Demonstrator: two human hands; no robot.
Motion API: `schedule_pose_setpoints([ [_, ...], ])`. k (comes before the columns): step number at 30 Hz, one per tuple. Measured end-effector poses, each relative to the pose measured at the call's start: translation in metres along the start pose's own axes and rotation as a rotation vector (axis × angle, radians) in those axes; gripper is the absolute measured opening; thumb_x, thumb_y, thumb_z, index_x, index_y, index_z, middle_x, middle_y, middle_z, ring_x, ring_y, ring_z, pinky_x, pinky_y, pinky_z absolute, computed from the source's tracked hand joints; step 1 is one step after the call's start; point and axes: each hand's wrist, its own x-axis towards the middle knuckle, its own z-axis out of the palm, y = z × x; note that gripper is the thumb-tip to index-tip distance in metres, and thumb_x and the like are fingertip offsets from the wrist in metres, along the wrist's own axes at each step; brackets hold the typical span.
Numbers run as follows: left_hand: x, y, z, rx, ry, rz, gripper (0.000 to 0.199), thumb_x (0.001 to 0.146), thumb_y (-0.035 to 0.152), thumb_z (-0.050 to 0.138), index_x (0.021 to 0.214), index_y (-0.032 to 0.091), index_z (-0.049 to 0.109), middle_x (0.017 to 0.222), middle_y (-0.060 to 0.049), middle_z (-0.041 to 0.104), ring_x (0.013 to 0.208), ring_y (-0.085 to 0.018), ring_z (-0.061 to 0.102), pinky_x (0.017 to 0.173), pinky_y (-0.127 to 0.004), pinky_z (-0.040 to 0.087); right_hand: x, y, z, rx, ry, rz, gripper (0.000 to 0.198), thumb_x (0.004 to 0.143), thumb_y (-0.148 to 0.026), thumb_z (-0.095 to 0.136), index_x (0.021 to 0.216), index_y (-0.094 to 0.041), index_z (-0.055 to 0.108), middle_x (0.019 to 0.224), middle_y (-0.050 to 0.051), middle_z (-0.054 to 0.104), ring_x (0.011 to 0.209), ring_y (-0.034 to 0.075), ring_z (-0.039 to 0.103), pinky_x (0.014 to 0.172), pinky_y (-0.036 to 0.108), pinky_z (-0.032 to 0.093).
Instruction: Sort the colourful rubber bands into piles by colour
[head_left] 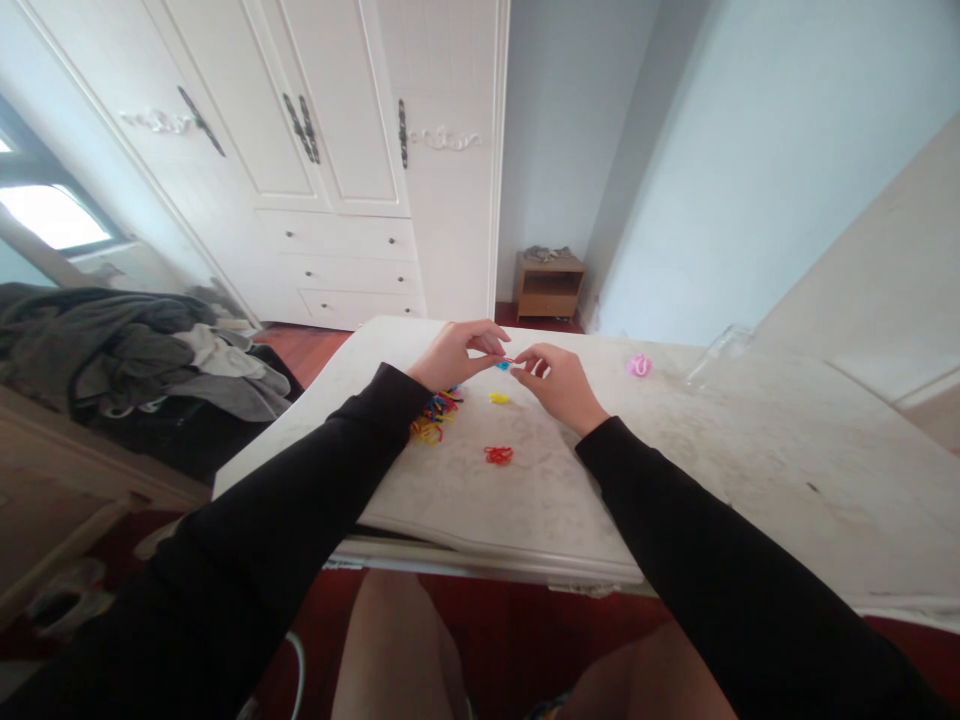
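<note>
My left hand (466, 352) and my right hand (556, 382) meet over the white table (555, 500), both in a pinch. A thin red rubber band (510, 361) runs between their fingertips. Just below it lies a small blue clump (502, 366), partly covered by the fingers. Nearer to me are a yellow bundle (498, 398) and a loose heap of red bands (498, 455). Beside my left wrist, a mixed pile of coloured bands (435, 418) is partly hidden by the sleeve.
Right of my hands is a pink clump (639, 365), with a clear container (718, 357) lying farther right. A white wardrobe (337, 170) and a small wooden nightstand (551, 287) stand beyond the table. Clothes (127, 350) are heaped at the left.
</note>
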Motion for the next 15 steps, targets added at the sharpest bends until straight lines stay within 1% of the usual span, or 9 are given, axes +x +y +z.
schedule_pose_setpoints([
  [3,-0.0003,-0.0002,0.0012,-0.031,-0.005,0.001,0.021,0.087,0.027,0.078,0.104,0.015,0.07,0.084,-0.005,0.076,0.08,-0.015,0.076,0.086,-0.033,0.065,-0.0002,-0.0017,-0.0011,0.005,-0.001,-0.008,0.005,0.087,-0.022,0.072,0.091,-0.019,0.074,0.081,0.001,0.07,0.067,0.014,0.058,0.069,0.029,0.044],
  [6,-0.0003,-0.0001,0.0017,-0.058,-0.013,-0.028,0.023,0.087,0.027,0.079,0.105,0.016,0.07,0.084,-0.005,0.077,0.081,-0.016,0.077,0.086,-0.034,0.066,-0.0004,-0.0027,-0.0018,0.01,0.001,-0.024,0.005,0.089,-0.022,0.07,0.093,-0.019,0.073,0.081,0.001,0.069,0.067,0.014,0.057,0.069,0.029,0.044],
  [15,0.0002,0.0046,0.0028,-0.078,-0.026,-0.092,0.026,0.085,0.029,0.08,0.105,0.016,0.069,0.084,-0.005,0.078,0.081,-0.018,0.078,0.086,-0.035,0.065,-0.0001,0.0026,0.0011,-0.001,0.013,-0.041,0.003,0.088,-0.021,0.07,0.089,-0.019,0.072,0.082,0.002,0.07,0.067,0.014,0.058,0.069,0.029,0.045],
])
